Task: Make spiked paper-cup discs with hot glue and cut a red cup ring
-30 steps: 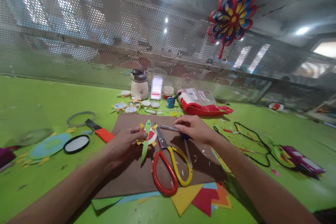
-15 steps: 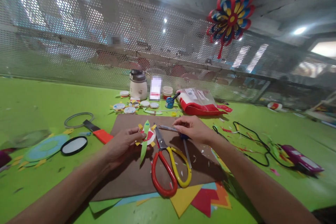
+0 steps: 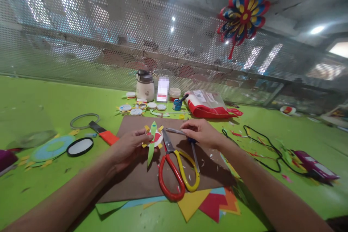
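Observation:
My left hand (image 3: pixel 133 145) pinches a small paper turtle (image 3: pixel 154 154), with a green head-and-tail strip, yellow feet and a red-and-white round body. Two dark dots mark the turtle's head. My right hand (image 3: pixel 199 132) is closed round a slim, pale pen (image 3: pixel 175 130), its tip pointing left toward the turtle but apart from it. Between the hands, large scissors (image 3: pixel 171 168) with one red and one yellow handle lie on a brown board (image 3: pixel 130 185). A thin rod (image 3: pixel 195 157) with a blue end lies partly under my right hand.
Coloured paper pieces (image 3: pixel 193 203) stick out beneath the board's front edge. To the left are a black-rimmed disc (image 3: pixel 79 147) and an orange-and-black strip (image 3: pixel 107 137). A flask (image 3: pixel 145 88), a blue paint jar (image 3: pixel 177 105) and a red-white bag (image 3: pixel 208 107) stand behind. Black cord (image 3: pixel 265 145) lies right.
The whole view has shifted slightly. Both hands keep nearly the same pose, with the turtle and the pen still in them.

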Demonstrator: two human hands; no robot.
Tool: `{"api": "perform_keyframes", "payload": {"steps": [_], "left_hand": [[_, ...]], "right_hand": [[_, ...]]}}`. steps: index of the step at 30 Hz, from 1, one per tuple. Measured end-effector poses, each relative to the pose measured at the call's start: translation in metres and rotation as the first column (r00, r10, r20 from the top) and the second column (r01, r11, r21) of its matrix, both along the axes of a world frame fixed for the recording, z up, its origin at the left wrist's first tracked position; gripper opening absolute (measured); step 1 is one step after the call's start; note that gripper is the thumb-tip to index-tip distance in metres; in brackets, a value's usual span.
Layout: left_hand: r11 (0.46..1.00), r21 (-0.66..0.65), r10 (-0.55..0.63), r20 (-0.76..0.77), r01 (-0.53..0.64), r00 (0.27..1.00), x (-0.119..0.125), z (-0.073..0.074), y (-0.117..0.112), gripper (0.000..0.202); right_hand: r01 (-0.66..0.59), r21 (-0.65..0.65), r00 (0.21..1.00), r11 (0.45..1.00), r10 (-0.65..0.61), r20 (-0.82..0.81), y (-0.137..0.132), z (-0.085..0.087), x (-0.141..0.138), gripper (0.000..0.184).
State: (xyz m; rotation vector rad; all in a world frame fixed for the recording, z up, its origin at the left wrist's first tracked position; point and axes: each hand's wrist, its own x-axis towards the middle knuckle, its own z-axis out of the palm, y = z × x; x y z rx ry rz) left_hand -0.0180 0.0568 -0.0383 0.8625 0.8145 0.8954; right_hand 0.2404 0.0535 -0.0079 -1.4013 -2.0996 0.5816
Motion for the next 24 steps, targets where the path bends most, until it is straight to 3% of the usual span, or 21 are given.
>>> {"api": "perform_keyframes", "payload": {"steps": [17, 20, 24], "left_hand": [[0.998, -0.015, 0.063, -0.021, -0.063, 0.998, 0.003, 0.005, -0.003, 0.007], [0.995, -0.015, 0.103, -0.034, -0.103, 0.994, 0.002, 0.005, -0.001, 0.010], [0.985, -0.006, 0.173, -0.031, -0.173, 0.984, 0.000, 0.004, 0.004, 0.011]], "right_hand": [[0.014, 0.036, 1.000, 0.999, -0.015, 0.025, -0.001, 0.001, -0.006, 0.017], [0.041, 0.048, 0.996, 0.998, -0.044, 0.080, 0.019, 0.006, -0.012, 0.019], [0.076, 0.055, 0.966, 0.996, -0.087, 0.245, 0.079, 0.015, -0.031, 0.015]]}}
